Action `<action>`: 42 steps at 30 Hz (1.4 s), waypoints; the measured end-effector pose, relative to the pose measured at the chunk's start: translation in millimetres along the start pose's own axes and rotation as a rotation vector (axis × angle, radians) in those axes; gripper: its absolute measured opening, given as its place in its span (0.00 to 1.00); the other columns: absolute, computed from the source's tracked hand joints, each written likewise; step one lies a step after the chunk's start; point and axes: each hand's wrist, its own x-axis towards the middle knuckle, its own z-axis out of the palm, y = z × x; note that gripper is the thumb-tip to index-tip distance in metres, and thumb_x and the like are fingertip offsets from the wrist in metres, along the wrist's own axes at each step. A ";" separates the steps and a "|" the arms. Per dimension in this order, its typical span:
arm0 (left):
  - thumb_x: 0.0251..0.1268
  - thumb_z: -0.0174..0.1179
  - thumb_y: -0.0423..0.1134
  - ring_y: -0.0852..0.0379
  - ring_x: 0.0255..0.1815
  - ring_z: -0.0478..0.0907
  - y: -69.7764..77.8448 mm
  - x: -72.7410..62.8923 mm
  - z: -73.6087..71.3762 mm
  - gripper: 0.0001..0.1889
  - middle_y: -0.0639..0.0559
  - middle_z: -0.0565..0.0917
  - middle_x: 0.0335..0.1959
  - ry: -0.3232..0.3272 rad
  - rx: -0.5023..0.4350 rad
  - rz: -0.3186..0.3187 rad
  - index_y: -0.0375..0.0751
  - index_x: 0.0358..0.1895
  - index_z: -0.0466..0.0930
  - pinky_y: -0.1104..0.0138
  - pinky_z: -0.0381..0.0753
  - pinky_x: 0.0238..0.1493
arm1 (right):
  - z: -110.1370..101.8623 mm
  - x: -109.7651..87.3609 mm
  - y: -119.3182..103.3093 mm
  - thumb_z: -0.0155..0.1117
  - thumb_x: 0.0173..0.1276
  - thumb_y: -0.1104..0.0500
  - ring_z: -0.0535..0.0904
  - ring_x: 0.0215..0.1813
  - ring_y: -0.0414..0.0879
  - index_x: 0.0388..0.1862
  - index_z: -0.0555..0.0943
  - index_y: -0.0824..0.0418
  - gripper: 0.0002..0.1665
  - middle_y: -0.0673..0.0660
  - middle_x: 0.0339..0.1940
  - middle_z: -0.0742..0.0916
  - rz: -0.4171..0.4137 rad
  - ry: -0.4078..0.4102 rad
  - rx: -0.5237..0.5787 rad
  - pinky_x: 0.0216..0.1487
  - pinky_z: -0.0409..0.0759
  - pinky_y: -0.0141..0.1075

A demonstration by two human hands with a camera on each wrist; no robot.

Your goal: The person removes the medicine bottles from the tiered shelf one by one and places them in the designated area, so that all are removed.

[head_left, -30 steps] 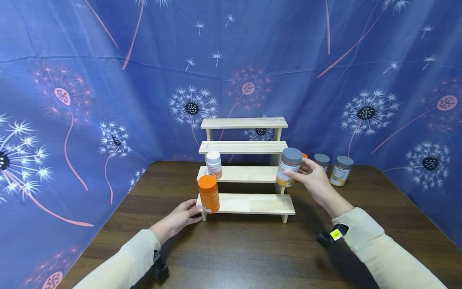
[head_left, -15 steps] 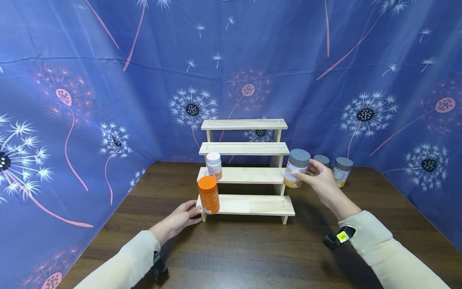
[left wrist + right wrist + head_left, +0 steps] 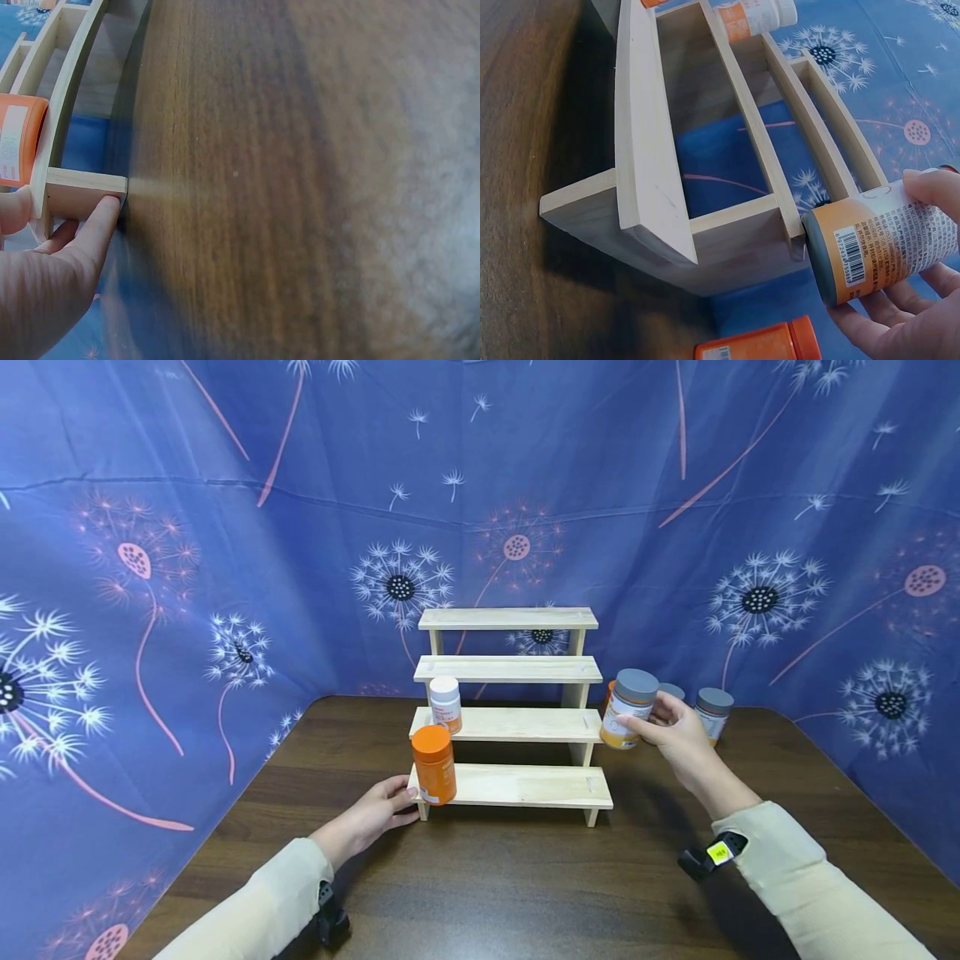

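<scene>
Table (image 3: 480,885) carries a four-tier wooden rack (image 3: 536,783). Your left hand (image 3: 371,818) grips its front left corner; your right hand (image 3: 678,739) is clamped on the gray-lidded jar (image 3: 626,703), just right of the rack. Orange bottle (image 3: 435,767): bottom tier, left end. White-capped bottle (image 3: 446,706): one tier up.

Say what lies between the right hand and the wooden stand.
The held grey-lidded jar, with an orange jar partly visible behind it, as the head view shows.
</scene>
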 end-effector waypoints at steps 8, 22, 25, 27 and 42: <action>0.77 0.46 0.39 0.52 0.59 0.74 -2.1 -1.9 -2.5 0.27 0.28 0.68 0.63 -0.043 -0.012 0.040 0.20 0.68 0.54 0.53 0.76 0.64 | -4.9 -2.0 2.1 0.69 0.64 0.59 0.77 0.45 0.25 0.56 0.71 0.47 0.25 0.31 0.41 0.81 0.001 0.012 0.022 0.41 0.80 0.22; 0.79 0.39 0.34 0.45 0.62 0.72 2.7 -1.3 1.0 0.23 0.29 0.66 0.65 -0.012 0.002 -0.003 0.22 0.69 0.53 0.50 0.73 0.66 | -22.5 -1.0 20.4 0.69 0.62 0.43 0.71 0.47 0.27 0.71 0.63 0.63 0.45 0.34 0.45 0.76 0.155 0.112 -0.204 0.47 0.73 0.22; 0.79 0.40 0.34 0.46 0.62 0.72 3.3 -1.8 0.7 0.24 0.29 0.66 0.66 -0.013 0.001 -0.006 0.22 0.70 0.53 0.50 0.73 0.66 | -26.2 0.5 24.5 0.68 0.62 0.42 0.70 0.48 0.28 0.73 0.61 0.63 0.48 0.40 0.51 0.78 0.183 0.120 -0.217 0.51 0.71 0.28; 0.79 0.40 0.34 0.46 0.62 0.72 2.2 -1.2 -0.1 0.24 0.28 0.66 0.66 -0.012 0.001 -0.008 0.22 0.70 0.53 0.50 0.73 0.66 | -28.8 0.9 27.0 0.68 0.62 0.42 0.69 0.48 0.28 0.73 0.61 0.63 0.48 0.41 0.52 0.78 0.194 0.129 -0.223 0.52 0.71 0.29; 0.79 0.41 0.34 0.48 0.60 0.73 -1.5 2.4 -0.6 0.24 0.29 0.66 0.65 -0.011 -0.010 -0.004 0.22 0.69 0.54 0.51 0.73 0.66 | -48.6 0.7 43.2 0.69 0.61 0.43 0.67 0.43 0.24 0.71 0.62 0.64 0.48 0.55 0.58 0.78 0.226 0.231 -0.296 0.45 0.71 0.24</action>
